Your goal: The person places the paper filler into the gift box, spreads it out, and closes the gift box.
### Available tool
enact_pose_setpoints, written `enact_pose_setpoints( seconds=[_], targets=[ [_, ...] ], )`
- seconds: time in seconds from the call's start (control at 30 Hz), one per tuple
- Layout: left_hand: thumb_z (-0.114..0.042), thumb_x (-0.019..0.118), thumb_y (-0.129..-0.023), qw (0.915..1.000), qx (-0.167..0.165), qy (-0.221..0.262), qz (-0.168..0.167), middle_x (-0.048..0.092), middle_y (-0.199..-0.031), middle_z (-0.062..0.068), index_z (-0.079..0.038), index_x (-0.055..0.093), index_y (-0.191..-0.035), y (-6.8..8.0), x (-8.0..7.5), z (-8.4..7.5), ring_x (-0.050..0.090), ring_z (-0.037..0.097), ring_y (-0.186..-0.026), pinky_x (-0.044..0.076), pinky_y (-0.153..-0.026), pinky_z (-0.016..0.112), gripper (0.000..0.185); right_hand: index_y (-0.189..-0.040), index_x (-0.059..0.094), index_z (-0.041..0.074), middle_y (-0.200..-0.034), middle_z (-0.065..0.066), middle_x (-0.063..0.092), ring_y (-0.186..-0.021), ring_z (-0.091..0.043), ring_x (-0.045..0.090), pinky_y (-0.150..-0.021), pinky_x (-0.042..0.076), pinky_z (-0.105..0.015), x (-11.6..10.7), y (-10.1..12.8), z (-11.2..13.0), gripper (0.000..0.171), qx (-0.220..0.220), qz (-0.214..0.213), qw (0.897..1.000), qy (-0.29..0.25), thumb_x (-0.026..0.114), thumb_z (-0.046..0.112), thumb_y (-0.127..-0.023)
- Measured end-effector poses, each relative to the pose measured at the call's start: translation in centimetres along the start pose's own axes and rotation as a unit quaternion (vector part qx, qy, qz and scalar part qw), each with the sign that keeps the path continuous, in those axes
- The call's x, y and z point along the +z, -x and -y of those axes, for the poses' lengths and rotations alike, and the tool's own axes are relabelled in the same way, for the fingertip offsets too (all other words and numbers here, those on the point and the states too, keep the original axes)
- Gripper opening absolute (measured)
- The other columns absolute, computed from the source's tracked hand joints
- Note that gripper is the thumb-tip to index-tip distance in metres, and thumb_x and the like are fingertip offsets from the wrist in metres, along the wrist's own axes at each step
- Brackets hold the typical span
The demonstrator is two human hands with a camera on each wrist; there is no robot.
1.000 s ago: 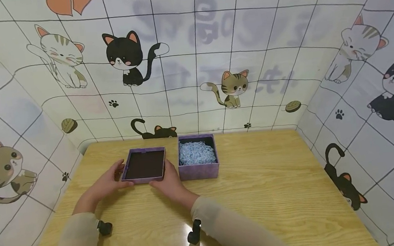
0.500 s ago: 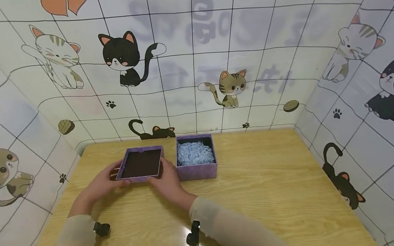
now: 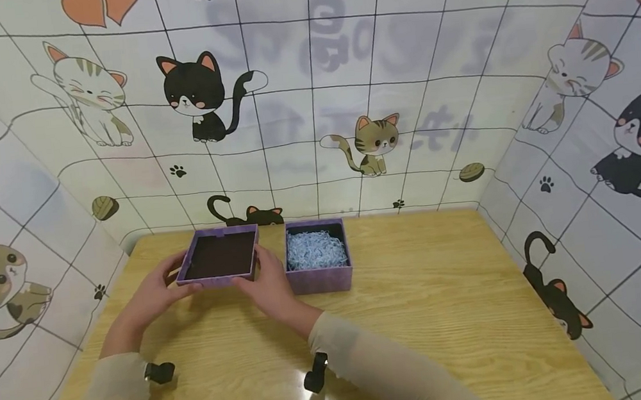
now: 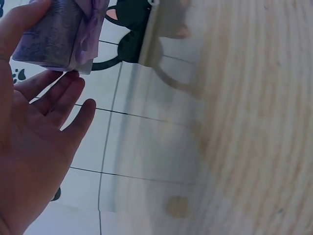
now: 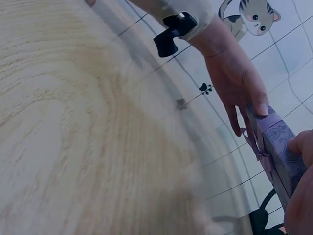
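Between my two hands is a purple box lid (image 3: 221, 256), its dark inside facing up. My left hand (image 3: 153, 300) grips its left side, thumb at the near edge; my right hand (image 3: 274, 291) grips the right side the same way. Both wrist views show the lid above the table, with a lilac ribbon (image 5: 264, 159) hanging on its underside. In the left wrist view several fingers of the left hand (image 4: 41, 127) reach under the patterned lid wall (image 4: 51, 39). Just right of the right hand stands the matching purple box (image 3: 320, 282), open on top and filled with pale blue shredded paper (image 3: 316, 250).
The wooden table (image 3: 423, 299) reaches back to a wall sheet (image 3: 296, 183) printed with cats and grid lines, which also covers both sides. A black wrist mount sits on each sleeve, the left mount (image 3: 160, 372) and the right mount (image 3: 315, 374).
Both hands have raised the lid off the table and moved it a little left and away from me. The box with shredded paper has stayed in place.
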State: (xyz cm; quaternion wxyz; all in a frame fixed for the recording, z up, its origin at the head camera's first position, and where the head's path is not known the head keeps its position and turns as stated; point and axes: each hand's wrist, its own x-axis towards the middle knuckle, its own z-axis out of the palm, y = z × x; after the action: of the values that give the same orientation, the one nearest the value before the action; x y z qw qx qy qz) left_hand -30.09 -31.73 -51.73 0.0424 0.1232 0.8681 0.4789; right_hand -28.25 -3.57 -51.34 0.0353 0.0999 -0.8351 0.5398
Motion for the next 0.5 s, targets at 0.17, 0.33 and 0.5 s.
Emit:
enact_pose_setpoints(
  seconds=[0.17,0.33,0.5],
  targets=[
    [-0.031,0.081,-0.089,0.9997,0.009,-0.005,-0.022,0.034,-0.161,0.009,-0.023,0.03,-0.161,0.3,-0.2,-1.4,0.038,0.044,-0.142,0.045,-0.103,0.038,0.089,-0.156,0.039,0.013,-0.144,-0.003,0.047,-0.127,-0.02,0.051,-0.103,0.047,-0.034,-1.2,0.1,1.8,0.083,-0.005,0.01,1.0,-0.021,0.081,0.037,-0.087],
    [-0.03,0.081,-0.088,0.999,0.018,0.0,-0.04,0.034,-0.16,0.006,-0.025,0.031,-0.16,0.3,-0.2,-2.5,0.037,0.043,-0.143,0.046,-0.1,0.035,0.087,-0.152,0.044,0.014,-0.141,-0.001,0.049,-0.123,-0.019,0.053,-0.1,0.049,-0.037,-3.0,-0.2,3.2,0.077,-0.039,0.02,0.999,-0.01,0.082,0.033,-0.087],
    [-0.023,0.083,-0.087,0.9963,0.058,0.012,-0.063,0.038,-0.157,0.005,-0.022,0.036,-0.158,0.1,0.5,-4.0,0.038,0.036,-0.143,0.041,-0.099,0.016,0.085,-0.152,0.045,0.015,-0.145,0.0,0.049,-0.128,-0.022,0.051,-0.102,0.047,-0.041,-4.8,-0.4,3.6,0.077,-0.057,0.033,0.998,-0.002,0.082,0.036,-0.087]
  ],
)
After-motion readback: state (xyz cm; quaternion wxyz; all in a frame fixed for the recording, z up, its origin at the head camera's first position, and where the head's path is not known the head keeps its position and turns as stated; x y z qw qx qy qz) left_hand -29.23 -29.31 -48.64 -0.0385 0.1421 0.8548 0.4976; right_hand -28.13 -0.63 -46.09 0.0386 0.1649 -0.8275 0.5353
